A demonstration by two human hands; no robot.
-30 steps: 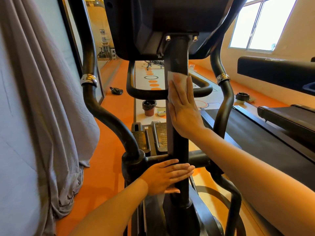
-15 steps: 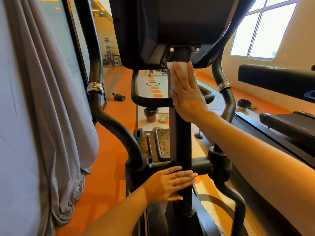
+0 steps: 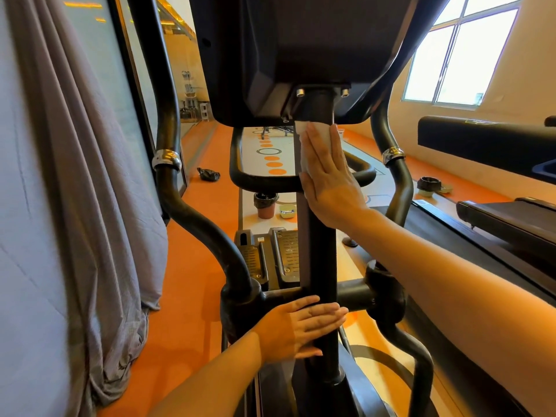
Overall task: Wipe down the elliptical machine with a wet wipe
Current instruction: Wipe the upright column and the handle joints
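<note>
Flat right hand (image 3: 328, 179) presses half-hidden wipe (image 3: 313, 136) on post (image 3: 320, 251); open left hand (image 3: 298, 329) steadies it.

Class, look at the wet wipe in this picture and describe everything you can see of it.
The wet wipe is a small white sheet, thin and soft-looking. It lies flat against the black upright post of the elliptical, just under the console housing. The right hand presses it there with straight fingers, covering most of it; only its upper edge and left side show. Nothing else touches it.

Matt black metal post (image 3: 319, 254) is showing beside wrinkled grey cloth curtain (image 3: 90, 176); chrome collars (image 3: 166, 159) are gleaming glossy.
</note>
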